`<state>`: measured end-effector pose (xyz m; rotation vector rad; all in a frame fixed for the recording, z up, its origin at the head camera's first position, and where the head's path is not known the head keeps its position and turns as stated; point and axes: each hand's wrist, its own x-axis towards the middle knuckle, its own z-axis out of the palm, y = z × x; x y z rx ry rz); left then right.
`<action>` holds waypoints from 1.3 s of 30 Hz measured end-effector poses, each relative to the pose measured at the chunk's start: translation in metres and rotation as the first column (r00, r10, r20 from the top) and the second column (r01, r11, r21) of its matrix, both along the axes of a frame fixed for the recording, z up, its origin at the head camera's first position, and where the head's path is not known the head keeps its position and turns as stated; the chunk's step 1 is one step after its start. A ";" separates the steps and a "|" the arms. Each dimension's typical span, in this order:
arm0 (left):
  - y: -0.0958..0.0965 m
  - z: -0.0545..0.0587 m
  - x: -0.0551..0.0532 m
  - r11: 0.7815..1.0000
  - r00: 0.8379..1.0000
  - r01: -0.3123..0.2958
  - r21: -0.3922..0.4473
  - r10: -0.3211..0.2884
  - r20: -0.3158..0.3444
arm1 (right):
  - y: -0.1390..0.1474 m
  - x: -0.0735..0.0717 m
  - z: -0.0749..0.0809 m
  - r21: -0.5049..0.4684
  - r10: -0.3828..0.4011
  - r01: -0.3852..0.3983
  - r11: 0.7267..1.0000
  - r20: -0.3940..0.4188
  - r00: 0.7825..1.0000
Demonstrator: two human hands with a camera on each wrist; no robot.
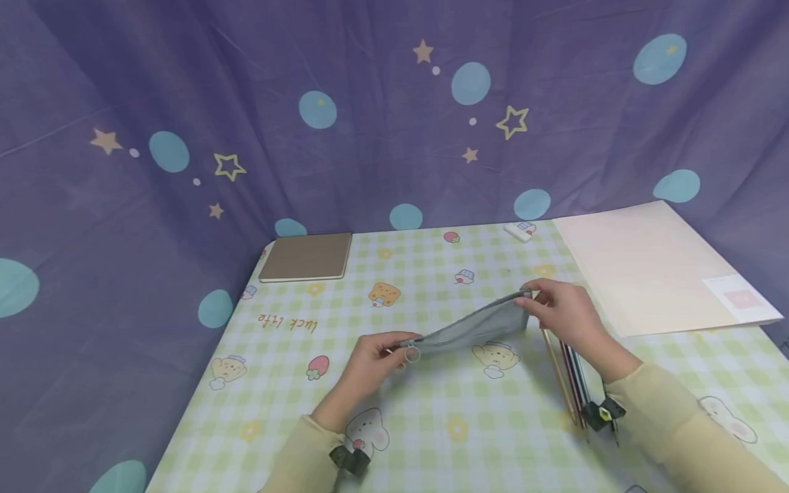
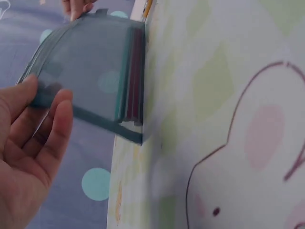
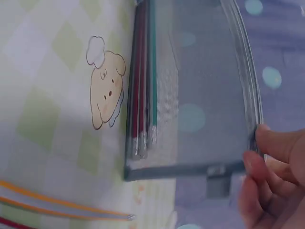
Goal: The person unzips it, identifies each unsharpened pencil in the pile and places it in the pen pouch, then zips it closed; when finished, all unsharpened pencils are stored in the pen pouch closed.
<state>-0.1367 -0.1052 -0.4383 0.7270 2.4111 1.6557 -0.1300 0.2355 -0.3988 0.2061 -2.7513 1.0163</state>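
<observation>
A grey see-through zipper pouch (image 1: 483,325) stands on its long edge at the middle of the table, its zipper along the top. My left hand (image 1: 368,361) pinches the zipper's left end, beside a round zipper pull ring (image 1: 412,354). At the other top corner, my right hand (image 1: 568,311) pinches the pouch between thumb and fingers. Several pencils (image 3: 139,90), dark red and green, lie along the bottom inside it. More pencils (image 1: 568,387) rest on the table, partly hidden under my right wrist.
A brown notebook (image 1: 307,257) lies at the back left. Near the back edge is a white eraser (image 1: 518,233). A large cream sheet (image 1: 653,267) with a white label (image 1: 740,298) covers the right side. Behind the checked tablecloth (image 1: 456,383) hangs a purple curtain (image 1: 370,164).
</observation>
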 end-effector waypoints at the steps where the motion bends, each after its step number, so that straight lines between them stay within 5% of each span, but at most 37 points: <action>1: 0.002 0.002 0.002 1.000 1.000 -0.028 -0.006 0.028 0.006 | -0.004 0.003 0.001 0.028 -0.008 0.009 1.000 -0.052 0.999; 4: 0.008 0.017 0.009 0.996 0.996 -0.090 -0.009 0.090 0.026 | -0.021 0.009 0.001 0.076 0.015 0.000 0.997 -0.200 0.980; 8: 0.015 0.036 0.018 0.992 0.990 -0.130 0.004 0.129 0.058 | -0.051 0.017 -0.003 0.067 0.179 -0.166 0.984 -0.289 0.940; 14: 0.019 0.039 0.020 0.988 0.987 -0.153 0.037 0.151 0.057 | -0.095 0.024 -0.016 0.101 0.456 -0.450 0.887 -0.330 0.826; 17: 0.020 0.038 0.020 0.987 0.987 -0.153 0.054 0.149 0.065 | -0.111 0.024 -0.020 0.160 0.510 -0.486 0.859 -0.347 0.787; 19: 0.021 0.038 0.021 0.986 0.985 -0.157 0.056 0.153 0.073 | -0.119 0.024 -0.020 0.187 0.521 -0.487 0.853 -0.349 0.779; 25: 0.022 0.038 0.021 0.987 0.986 -0.151 0.048 0.147 0.084 | -0.130 0.022 -0.020 0.190 0.460 -0.419 0.888 -0.331 0.824; 28: 0.021 0.024 0.016 0.987 0.986 -0.152 0.060 0.147 0.084 | -0.131 0.022 -0.016 0.112 0.400 -0.384 0.916 -0.315 0.861; 34: 0.019 0.002 0.008 0.984 0.986 -0.166 0.069 0.164 0.037 | -0.129 0.020 -0.005 -0.106 0.227 -0.246 0.963 -0.166 0.960; 39: 0.019 0.001 0.008 0.987 0.989 -0.147 0.063 0.149 -0.023 | -0.123 0.018 0.002 -0.146 0.126 -0.134 0.980 -0.066 0.990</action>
